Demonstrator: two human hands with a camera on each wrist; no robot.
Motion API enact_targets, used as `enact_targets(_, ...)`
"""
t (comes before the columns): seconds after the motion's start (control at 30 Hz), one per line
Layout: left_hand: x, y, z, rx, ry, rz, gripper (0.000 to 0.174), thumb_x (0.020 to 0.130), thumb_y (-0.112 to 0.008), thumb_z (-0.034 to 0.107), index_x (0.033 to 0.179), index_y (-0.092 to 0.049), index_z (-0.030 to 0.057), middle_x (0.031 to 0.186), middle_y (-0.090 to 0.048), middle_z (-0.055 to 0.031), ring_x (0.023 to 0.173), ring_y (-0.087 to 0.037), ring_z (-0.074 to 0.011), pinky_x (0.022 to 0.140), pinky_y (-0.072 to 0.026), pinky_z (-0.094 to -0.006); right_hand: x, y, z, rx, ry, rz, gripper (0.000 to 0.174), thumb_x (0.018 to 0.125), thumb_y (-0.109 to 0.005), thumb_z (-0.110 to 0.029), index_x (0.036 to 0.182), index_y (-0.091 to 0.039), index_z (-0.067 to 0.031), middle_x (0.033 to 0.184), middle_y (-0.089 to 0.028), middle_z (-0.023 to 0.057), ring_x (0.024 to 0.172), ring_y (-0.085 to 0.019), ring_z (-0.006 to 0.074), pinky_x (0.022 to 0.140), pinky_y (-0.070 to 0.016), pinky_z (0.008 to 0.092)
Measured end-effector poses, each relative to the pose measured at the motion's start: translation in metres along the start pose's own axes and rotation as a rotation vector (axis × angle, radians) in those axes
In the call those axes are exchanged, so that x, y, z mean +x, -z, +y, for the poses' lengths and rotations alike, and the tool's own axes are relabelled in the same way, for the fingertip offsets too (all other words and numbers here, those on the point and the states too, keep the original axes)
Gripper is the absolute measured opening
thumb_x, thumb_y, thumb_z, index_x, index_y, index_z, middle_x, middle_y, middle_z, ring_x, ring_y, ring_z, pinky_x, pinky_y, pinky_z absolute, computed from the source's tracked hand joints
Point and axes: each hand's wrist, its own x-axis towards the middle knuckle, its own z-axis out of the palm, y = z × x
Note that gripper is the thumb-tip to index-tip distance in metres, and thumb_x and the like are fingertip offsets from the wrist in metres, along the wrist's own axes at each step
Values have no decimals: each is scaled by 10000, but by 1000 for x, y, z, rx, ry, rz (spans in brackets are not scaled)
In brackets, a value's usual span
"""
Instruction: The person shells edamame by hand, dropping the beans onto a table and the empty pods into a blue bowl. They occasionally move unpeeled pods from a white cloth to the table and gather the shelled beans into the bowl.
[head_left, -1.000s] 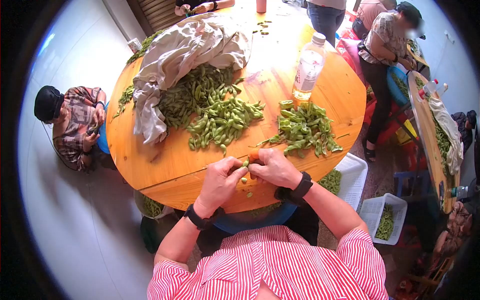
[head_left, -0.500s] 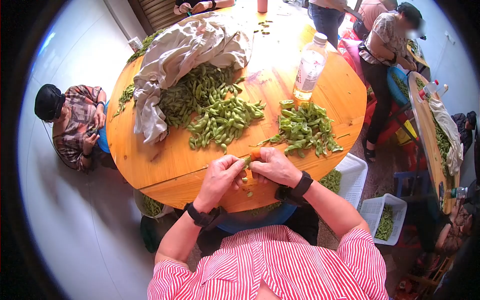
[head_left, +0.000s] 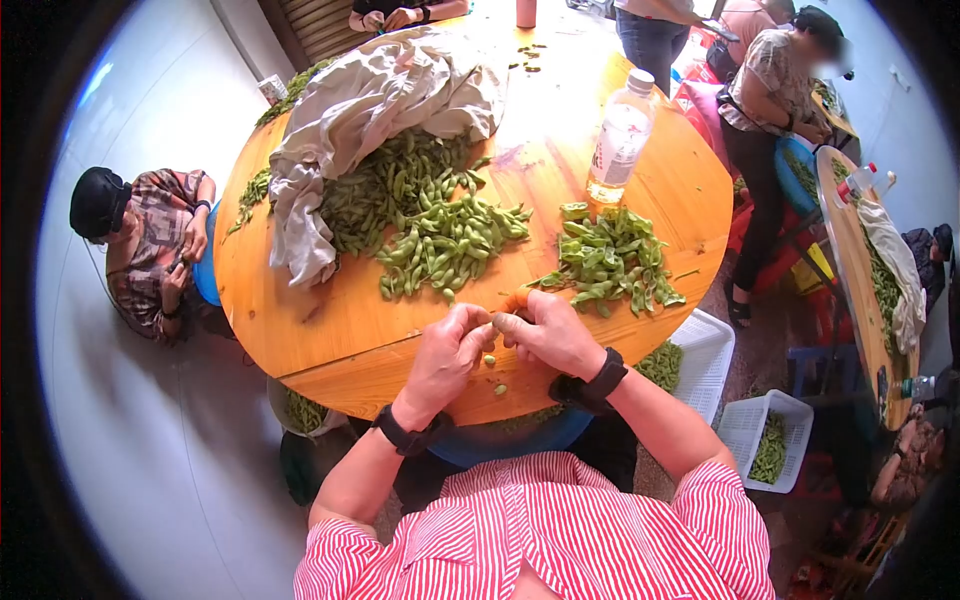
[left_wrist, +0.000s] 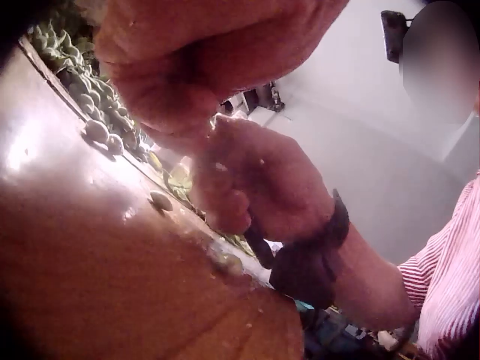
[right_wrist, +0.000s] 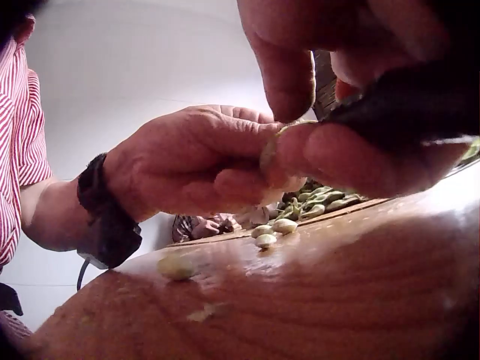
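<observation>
Over the near edge of the round wooden table (head_left: 340, 375), my left hand (head_left: 437, 358) and right hand (head_left: 556, 335) meet at the fingertips. They pinch a green edamame pod (right_wrist: 268, 148) between them, mostly hidden by the fingers. Loose shelled beans (head_left: 489, 360) lie on the wood just below the hands; the right wrist view shows several of these beans (right_wrist: 285, 226) close up. Beyond the left hand spreads a heap of whole pods (head_left: 455, 240). A smaller pile of opened-looking pods (head_left: 615, 262) sits beyond the right hand.
A pale cloth (head_left: 385, 100) partly covers the heap. Behind the right pile stands a plastic bottle (head_left: 622, 135) with yellowish liquid. White baskets (head_left: 765, 435) of green pods stand on the floor at right. Another person (head_left: 155, 245) sits left of the table.
The fingertips have drawn together, the right hand shifting slightly up and left. The pod, plainly visible between them earlier, is now mostly covered by fingers in the head view.
</observation>
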Motion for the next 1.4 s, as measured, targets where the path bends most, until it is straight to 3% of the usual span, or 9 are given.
enact_targets(0.23,-4,0,10,-373,88,0,108,932,-632,58,1012,-602,-9,793,-596,-28,640,-540,-48,541,-449,-225,-1,7,-8,290,-152,-196,261,948,-598,-245,823,-653,-22,709,-627,-3,570,-579,58,494,-466,228)
enact_targets(0.4,2,2,1,279,-459,90,93,948,-613,67,1016,-601,5,737,-563,-21,590,-529,-84,512,-433,-233,-4,3,-11,390,-232,-184,260,963,-587,-266,858,-636,-33,700,-609,-8,554,-565,64,486,-454,221)
enact_targets(0.53,-4,-4,9,379,-419,134,139,931,-622,65,1033,-582,-21,832,-602,-151,688,-594,-257,606,-478,-322,-2,-3,-4,562,-245,-169,255,987,-574,-281,920,-622,-40,706,-606,-4,557,-565,67,489,-460,218)
enact_targets(0.9,-2,-6,2,-101,20,59,154,1025,-514,147,1072,-554,6,747,-591,10,549,-505,-26,480,-396,-180,-1,-13,5,751,-322,-115,227,991,-580,-253,938,-621,-36,733,-617,9,544,-574,78,494,-485,221)
enact_targets(1.03,-2,-4,0,57,-26,78,131,999,-536,110,1053,-559,-7,729,-596,-28,562,-526,-72,501,-434,-229,-4,-10,-3,525,-268,-70,250,976,-591,-250,890,-630,-18,683,-616,7,554,-585,81,496,-483,235)
enact_targets(1.1,2,2,-10,382,-318,178,122,942,-572,63,1030,-567,-22,737,-613,-102,626,-604,-197,580,-487,-313,-3,-7,-8,426,-227,-31,269,967,-600,-248,860,-637,-3,664,-623,17,563,-593,82,495,-482,249)
enact_targets(1.2,2,7,-14,497,-415,157,155,877,-596,32,1019,-577,-28,839,-622,-172,783,-635,-333,706,-508,-384,4,9,-6,-54,-80,28,203,943,-609,-186,882,-653,3,717,-671,62,605,-627,118,544,-500,273)
enact_targets(1.3,-7,3,-5,608,-355,15,157,853,-598,15,1007,-593,-14,949,-624,-183,894,-624,-373,773,-509,-397,18,29,2,-485,175,221,175,858,-655,-136,903,-664,33,804,-676,225,726,-689,320,669,-529,382)
enact_targets(1.4,-14,-6,4,624,-462,-13,149,842,-598,-3,991,-604,-6,984,-615,-179,912,-619,-365,798,-509,-400,25,48,-3,-722,168,339,144,854,-640,-122,880,-661,17,794,-674,218,747,-672,369,667,-527,419)
